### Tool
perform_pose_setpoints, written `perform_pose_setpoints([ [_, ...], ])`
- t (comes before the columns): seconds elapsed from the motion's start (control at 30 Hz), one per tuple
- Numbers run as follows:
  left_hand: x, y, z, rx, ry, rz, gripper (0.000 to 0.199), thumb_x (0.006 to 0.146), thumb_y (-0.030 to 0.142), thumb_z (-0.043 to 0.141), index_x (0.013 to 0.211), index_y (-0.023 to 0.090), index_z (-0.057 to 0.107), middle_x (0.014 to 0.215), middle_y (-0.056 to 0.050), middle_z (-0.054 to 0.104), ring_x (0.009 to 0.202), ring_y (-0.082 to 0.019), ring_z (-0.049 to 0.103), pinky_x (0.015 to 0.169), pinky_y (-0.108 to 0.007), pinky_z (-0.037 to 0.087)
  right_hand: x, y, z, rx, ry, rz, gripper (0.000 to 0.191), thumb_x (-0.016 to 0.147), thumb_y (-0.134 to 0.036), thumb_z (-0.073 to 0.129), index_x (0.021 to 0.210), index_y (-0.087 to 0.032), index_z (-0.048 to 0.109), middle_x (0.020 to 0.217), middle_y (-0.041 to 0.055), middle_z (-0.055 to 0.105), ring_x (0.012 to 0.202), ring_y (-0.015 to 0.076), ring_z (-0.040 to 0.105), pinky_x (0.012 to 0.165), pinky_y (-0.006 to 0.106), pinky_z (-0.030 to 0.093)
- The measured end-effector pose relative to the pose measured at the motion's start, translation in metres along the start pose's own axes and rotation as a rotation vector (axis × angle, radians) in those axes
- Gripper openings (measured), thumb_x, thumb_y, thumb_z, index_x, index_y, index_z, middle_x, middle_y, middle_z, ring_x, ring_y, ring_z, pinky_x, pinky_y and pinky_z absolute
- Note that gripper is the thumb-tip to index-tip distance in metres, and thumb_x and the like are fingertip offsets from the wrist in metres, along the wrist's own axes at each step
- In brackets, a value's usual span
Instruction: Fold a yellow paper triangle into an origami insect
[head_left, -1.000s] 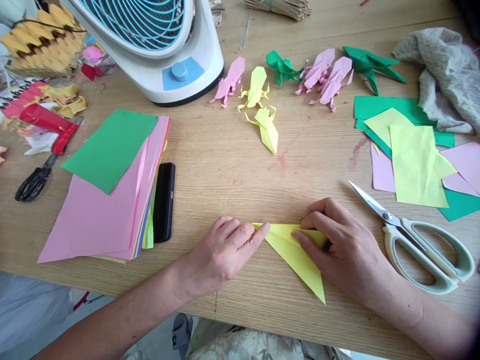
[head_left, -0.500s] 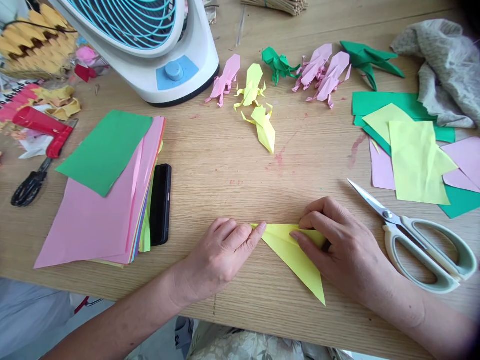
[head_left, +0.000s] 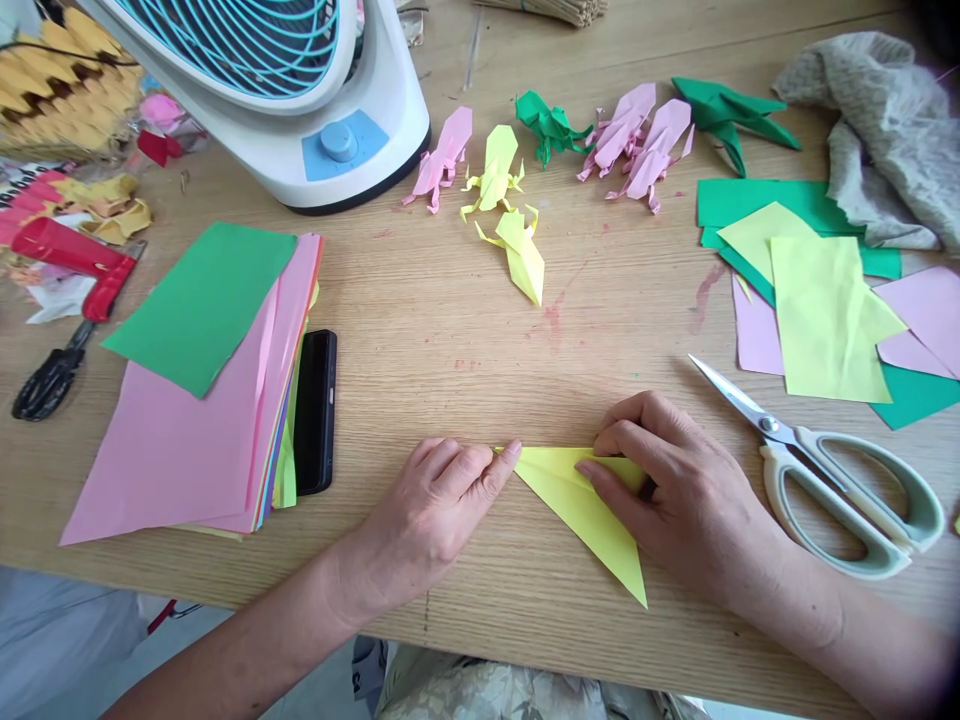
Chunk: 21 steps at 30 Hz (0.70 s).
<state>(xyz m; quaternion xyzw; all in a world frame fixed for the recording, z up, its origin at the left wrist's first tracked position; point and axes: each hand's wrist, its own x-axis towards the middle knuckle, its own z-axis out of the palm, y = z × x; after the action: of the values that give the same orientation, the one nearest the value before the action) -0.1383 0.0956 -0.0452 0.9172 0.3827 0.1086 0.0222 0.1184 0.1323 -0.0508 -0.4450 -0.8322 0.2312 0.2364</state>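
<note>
A yellow paper (head_left: 581,500), folded into a triangle, lies on the wooden table (head_left: 420,350) near its front edge. My left hand (head_left: 442,505) presses the paper's left corner with thumb and fingertips, its fingers curled together. My right hand (head_left: 667,480) pinches the upper right part of the paper between thumb and bent fingers. The long point of the triangle sticks out downward between the hands. Just right of my right hand lie scissors (head_left: 795,440) with pale green handles, slightly open. Folded yellow figures (head_left: 521,255) stand beyond the hands.
A fan (head_left: 360,130) stands at the back left. Stacked coloured paper (head_left: 187,430) and a black phone (head_left: 315,410) lie left. Pink figures (head_left: 656,150), a green figure (head_left: 551,125), loose paper sheets (head_left: 825,320) and a grey cloth (head_left: 885,140) are at the back and right.
The view has shifted slightly, so most things appear a little further left. Both hands keep their hold on the yellow paper, with no clear change in its fold.
</note>
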Motion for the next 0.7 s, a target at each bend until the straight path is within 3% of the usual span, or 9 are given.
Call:
perform_pose_setpoints([
  [0.57,-0.0003,0.0019,-0.0034,0.020,-0.083,-0.031,0.048,0.100,0.008,0.036,0.148,0.004,0.041,0.101,-0.011,0.061,0.087,-0.021,0.052,0.082,-0.039,0.047,0.0001,0.0007,0.0003,0.009,0.001,-0.003,0.010,0.090,-0.014,0.061,0.083,-0.018,0.055,0.092,0.0059,0.055,0.079,0.0174,0.053,0.070,0.035,0.045],
  [0.7,0.0023,0.0020,-0.0065,0.060,-0.072,-0.004,0.045,0.100,0.010,0.039,0.145,0.002,0.044,0.123,-0.015,0.061,0.106,-0.025,0.054,0.095,-0.043,0.047,-0.0001,0.0008,0.0011,0.006,0.006,-0.008,0.011,0.090,-0.014,0.061,0.082,-0.019,0.054,0.092,0.0059,0.056,0.079,0.0173,0.053,0.070,0.035,0.045],
])
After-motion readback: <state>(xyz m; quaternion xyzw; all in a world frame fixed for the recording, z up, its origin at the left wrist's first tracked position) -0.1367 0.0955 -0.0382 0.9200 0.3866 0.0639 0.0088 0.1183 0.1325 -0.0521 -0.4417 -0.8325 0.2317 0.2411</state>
